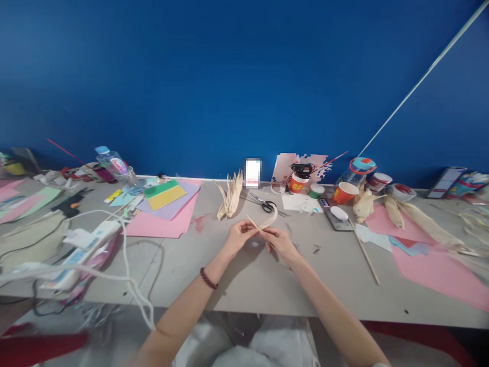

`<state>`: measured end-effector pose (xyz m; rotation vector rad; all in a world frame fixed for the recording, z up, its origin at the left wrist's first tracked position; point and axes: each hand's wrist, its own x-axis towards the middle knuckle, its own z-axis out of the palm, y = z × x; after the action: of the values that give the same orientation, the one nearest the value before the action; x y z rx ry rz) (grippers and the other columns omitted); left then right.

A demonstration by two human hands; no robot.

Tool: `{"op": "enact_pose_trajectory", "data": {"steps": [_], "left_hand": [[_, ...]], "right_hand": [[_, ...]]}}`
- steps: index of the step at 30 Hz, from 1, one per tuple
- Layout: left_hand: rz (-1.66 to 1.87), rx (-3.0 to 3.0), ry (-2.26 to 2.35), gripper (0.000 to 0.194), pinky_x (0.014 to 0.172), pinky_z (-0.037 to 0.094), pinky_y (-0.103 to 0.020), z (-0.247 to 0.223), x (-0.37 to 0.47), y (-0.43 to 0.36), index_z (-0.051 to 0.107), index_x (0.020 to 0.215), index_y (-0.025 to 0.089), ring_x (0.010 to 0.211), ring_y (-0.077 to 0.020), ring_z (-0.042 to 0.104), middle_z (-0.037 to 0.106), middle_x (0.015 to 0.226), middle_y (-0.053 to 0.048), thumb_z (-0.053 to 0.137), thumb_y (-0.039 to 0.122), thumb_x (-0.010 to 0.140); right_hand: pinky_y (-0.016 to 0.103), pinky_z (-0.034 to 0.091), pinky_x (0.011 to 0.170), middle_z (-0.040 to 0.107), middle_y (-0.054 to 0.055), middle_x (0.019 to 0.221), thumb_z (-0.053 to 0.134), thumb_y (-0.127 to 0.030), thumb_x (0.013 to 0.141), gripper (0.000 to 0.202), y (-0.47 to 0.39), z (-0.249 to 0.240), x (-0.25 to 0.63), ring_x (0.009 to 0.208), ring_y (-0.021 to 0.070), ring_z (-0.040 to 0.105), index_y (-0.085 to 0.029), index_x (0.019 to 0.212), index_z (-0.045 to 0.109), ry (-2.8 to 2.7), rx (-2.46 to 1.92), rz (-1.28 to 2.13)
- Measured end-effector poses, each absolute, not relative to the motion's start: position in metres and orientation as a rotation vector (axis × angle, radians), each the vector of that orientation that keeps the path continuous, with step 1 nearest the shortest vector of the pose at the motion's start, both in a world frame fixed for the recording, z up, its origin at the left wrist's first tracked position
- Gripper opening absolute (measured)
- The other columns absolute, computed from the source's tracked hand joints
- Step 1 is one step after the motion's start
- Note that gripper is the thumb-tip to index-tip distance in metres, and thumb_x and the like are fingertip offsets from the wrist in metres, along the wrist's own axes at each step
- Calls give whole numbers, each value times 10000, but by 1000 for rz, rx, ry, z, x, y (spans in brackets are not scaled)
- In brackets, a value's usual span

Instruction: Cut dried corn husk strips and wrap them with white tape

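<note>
Pinching a pale strip point(273, 217) between the closed fingers point(249, 233) of the left hand point(239, 237) and the right hand point(281, 244), holding it above the counter point(260, 288). Facing black-handled scissors point(269, 206) just beyond the fingers, a dry husk bundle point(231, 200) beyond to their left, and, farther out, an orange cup point(345, 192) to their right.

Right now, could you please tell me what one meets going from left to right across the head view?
Glue gun, water bottle, yellow sheet, left hand, right hand, green jar, orange paper cup, long pale husk.
</note>
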<state>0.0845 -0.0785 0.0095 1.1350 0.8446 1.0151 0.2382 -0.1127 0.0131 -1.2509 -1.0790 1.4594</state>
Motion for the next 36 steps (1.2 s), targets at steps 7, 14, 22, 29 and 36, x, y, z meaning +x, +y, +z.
{"op": "enact_pose_trajectory", "data": {"steps": [7, 14, 22, 29, 36], "left_hand": [[1033, 1117, 824, 392, 718, 497, -293, 10, 86, -80, 596, 908, 132, 654, -153, 648, 689, 689, -25, 761, 311, 600], [1002, 1164, 836, 418, 680, 486, -273, 10, 86, -78, 634, 899, 120, 636, -137, 617, 652, 660, -15, 770, 352, 578], [948, 1230, 831, 422, 621, 441, -240, 15, 84, -80, 678, 927, 100, 590, -110, 558, 623, 631, -22, 755, 361, 605], [930, 1225, 834, 456, 608, 433, -228, 14, 84, -79, 664, 965, 105, 571, -91, 524, 587, 609, 4, 767, 345, 592], [895, 1259, 851, 507, 564, 415, -223, 16, 83, -82, 652, 1047, 111, 567, -94, 521, 593, 624, -7, 756, 355, 614]], "right_hand": [[202, 181, 329, 454, -70, 411, 707, -441, 619, 322, -113, 9, 240, 303, 31, 293, -141, 728, 671, -1028, -1240, 1493], [215, 77, 347, 304, -108, 315, 692, -459, 621, 322, -115, 13, 240, 286, 20, 186, -158, 592, 581, -976, -1202, 1552], [217, 65, 350, 404, -88, 378, 708, -441, 595, 318, -114, 12, 242, 286, 8, 194, -151, 602, 579, -915, -1165, 1576], [219, 57, 365, 293, -111, 296, 702, -437, 620, 312, -115, 17, 244, 289, 18, 172, -155, 594, 569, -895, -1146, 1579], [209, 78, 358, 278, -114, 273, 686, -450, 637, 329, -113, 20, 252, 279, 19, 166, -166, 575, 532, -899, -1156, 1544]]}}
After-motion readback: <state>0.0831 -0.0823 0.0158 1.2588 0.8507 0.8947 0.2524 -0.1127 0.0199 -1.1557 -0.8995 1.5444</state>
